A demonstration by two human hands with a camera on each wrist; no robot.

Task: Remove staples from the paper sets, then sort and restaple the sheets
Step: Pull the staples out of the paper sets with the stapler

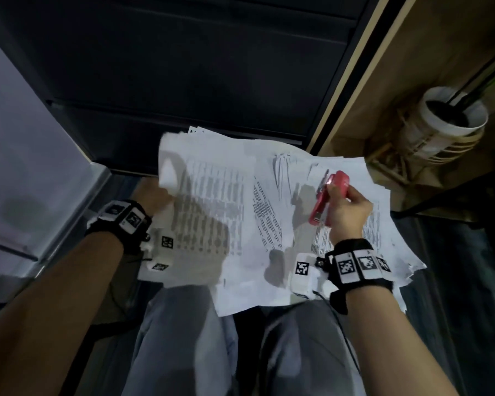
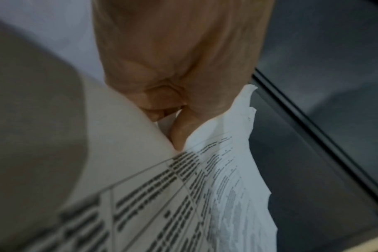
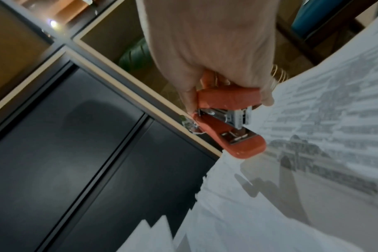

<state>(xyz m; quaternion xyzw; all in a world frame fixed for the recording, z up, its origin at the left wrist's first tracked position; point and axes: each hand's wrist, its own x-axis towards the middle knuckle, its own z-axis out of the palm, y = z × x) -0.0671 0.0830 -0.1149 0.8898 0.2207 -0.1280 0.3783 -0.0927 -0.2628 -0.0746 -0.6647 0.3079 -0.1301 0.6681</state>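
Observation:
A spread of white printed sheets (image 1: pixel 272 224) lies across my lap. My left hand (image 1: pixel 152 195) grips the left edge of a set of sheets (image 1: pixel 203 201) and lifts it, its far corner curling up. In the left wrist view the thumb (image 2: pixel 183 129) and fingers pinch that paper set (image 2: pixel 183 196) near its corner. My right hand (image 1: pixel 346 212) holds a red stapler (image 1: pixel 327 198) above the right-hand sheets. The right wrist view shows the stapler (image 3: pixel 231 119) with its mouth ajar and no paper in it, just over the sheets (image 3: pixel 291 196).
A dark cabinet front (image 1: pixel 183 67) stands ahead, with a pale surface (image 1: pixel 26 138) to the left. On the right is a wooden shelf (image 1: pixel 412 67) holding a white pot (image 1: pixel 452 121) on a wire stand. My knees in grey trousers (image 1: pixel 183 338) are under the papers.

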